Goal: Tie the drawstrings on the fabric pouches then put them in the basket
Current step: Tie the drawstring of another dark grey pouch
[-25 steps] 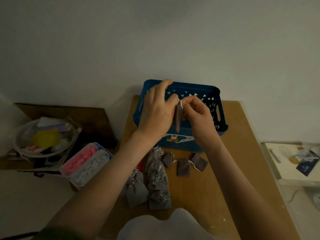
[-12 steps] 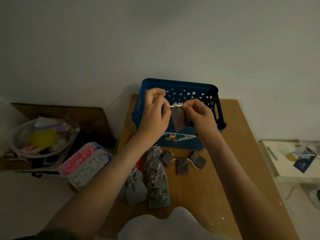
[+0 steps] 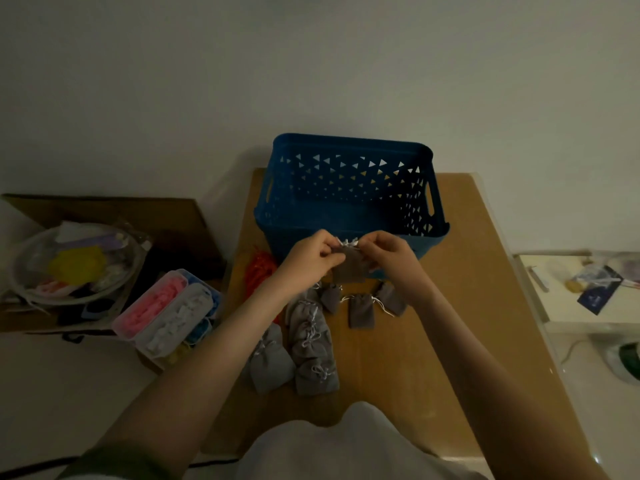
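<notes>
Two hands: left hand (image 3: pixel 313 258) and right hand (image 3: pixel 391 256) each pinch the white drawstring (image 3: pixel 346 243) of one grey fabric pouch (image 3: pixel 349 270), held before the blue basket (image 3: pixel 349 188), above the wooden table (image 3: pixel 433 341); spare pouches (image 3: pixel 308 344) lie beneath.

The basket (image 3: pixel 349 202) is blue moulded plastic, its walls pierced with triangles. The pouches (image 3: pixel 313 344) are matt grey cloth with pale cord drawstrings (image 3: pixel 347 242). The counter (image 3: pixel 460 306) has a smooth, matt, wood-brown top. The compartment box (image 3: pixel 166 315) is translucent plastic.
</notes>
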